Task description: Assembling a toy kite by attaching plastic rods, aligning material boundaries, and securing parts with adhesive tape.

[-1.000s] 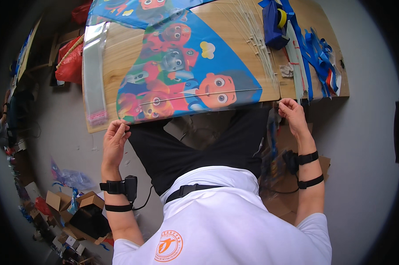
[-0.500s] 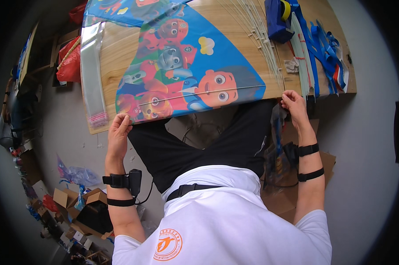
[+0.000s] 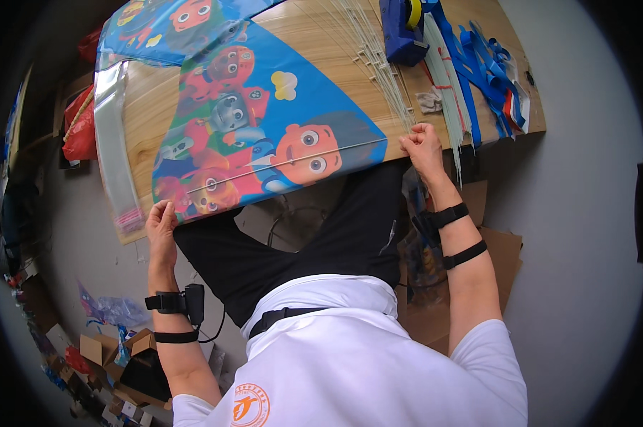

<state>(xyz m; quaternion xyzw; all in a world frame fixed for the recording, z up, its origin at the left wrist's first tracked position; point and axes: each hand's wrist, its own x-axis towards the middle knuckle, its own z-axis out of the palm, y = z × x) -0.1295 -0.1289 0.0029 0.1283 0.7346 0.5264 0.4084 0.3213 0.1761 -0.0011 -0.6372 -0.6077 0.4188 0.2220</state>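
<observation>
A blue plastic sheet [image 3: 314, 92] with cartoon figures, shaped like a kite sail, lies on the wooden table, its near edge at the front. One thin rod [image 3: 335, 150] runs across its lower part, roughly along that edge. My left hand [image 3: 162, 226] is closed in a pinch at the sheet's near left corner. Just beyond the right corner, my right hand [image 3: 425, 151] has thumb and fingertips pressed together at the near end of a thin pale rod. Several more thin rods [image 3: 367, 53], with small fittings, lie fanned out above this hand.
A blue tape dispenser [image 3: 403, 35] with yellow tape stands at the far right of the table [image 3: 142, 96]. Beside it lie a bundle of pale strips [image 3: 446, 78] and blue ribbons [image 3: 481, 71]. Clear plastic bags [image 3: 111, 149] line the left edge. Cardboard boxes [image 3: 97, 349] sit on the floor.
The whole view has shifted, so table and hands appear farther left. My right hand has come closer to the sheet's right corner. My left hand stays at the left corner.
</observation>
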